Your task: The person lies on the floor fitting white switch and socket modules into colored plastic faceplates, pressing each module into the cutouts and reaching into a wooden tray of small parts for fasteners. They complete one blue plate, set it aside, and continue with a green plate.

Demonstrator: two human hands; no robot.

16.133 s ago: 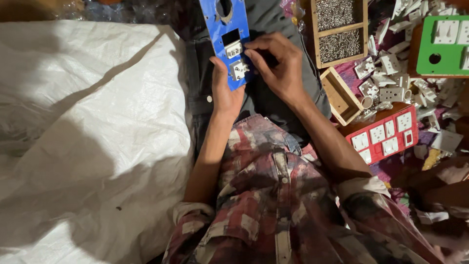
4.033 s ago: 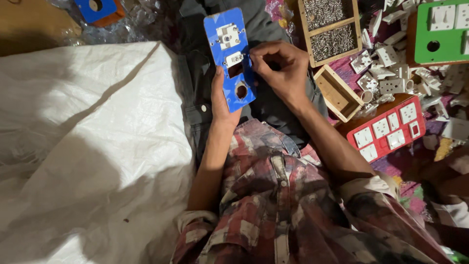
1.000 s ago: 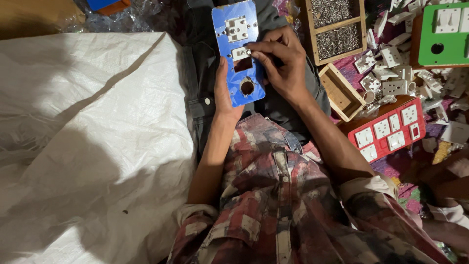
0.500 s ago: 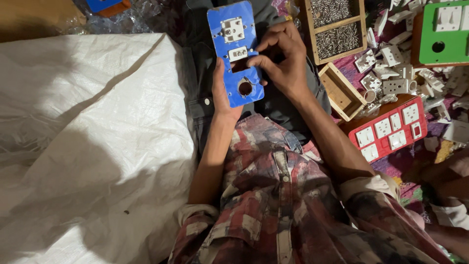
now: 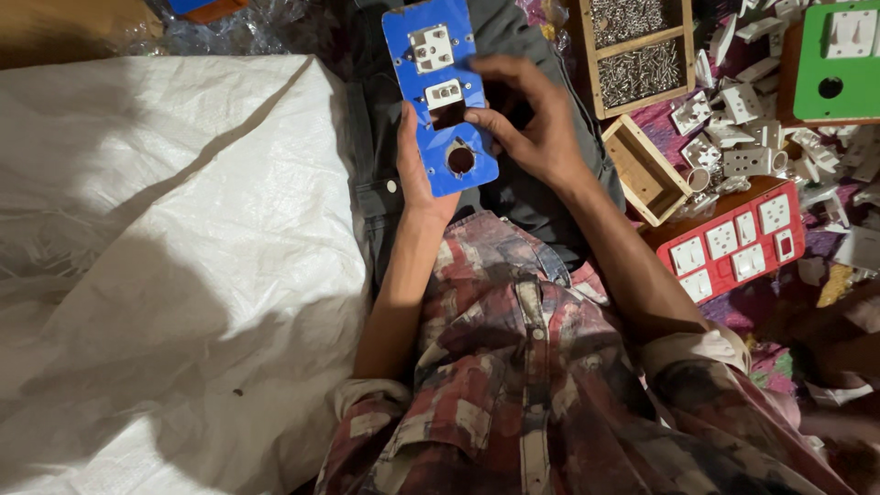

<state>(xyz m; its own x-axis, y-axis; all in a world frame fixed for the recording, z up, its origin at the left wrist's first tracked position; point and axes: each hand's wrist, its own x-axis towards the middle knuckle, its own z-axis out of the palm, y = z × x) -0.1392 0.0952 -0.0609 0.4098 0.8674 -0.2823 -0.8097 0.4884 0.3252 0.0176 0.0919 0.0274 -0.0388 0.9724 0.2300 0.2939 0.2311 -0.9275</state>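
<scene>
My left hand (image 5: 414,170) holds a blue switchboard plate (image 5: 440,96) from below, over my lap. The plate carries a white socket near its top, a small white switch in the middle, an empty square hole and a round hole lower down. The fingers of my right hand (image 5: 527,124) rest on the plate's right edge, next to the square hole. Whether they pinch a small part I cannot tell.
A large white sack (image 5: 165,266) covers the left. On the right lie a wooden tray of screws (image 5: 637,50), a small empty wooden box (image 5: 642,170), a red plate with white switches (image 5: 738,243), a green plate (image 5: 839,60) and several loose white switches (image 5: 738,137).
The blue plate has tilted and shifted slightly lower. My right hand has moved from over the plate's middle to its right edge, leaving the square hole uncovered.
</scene>
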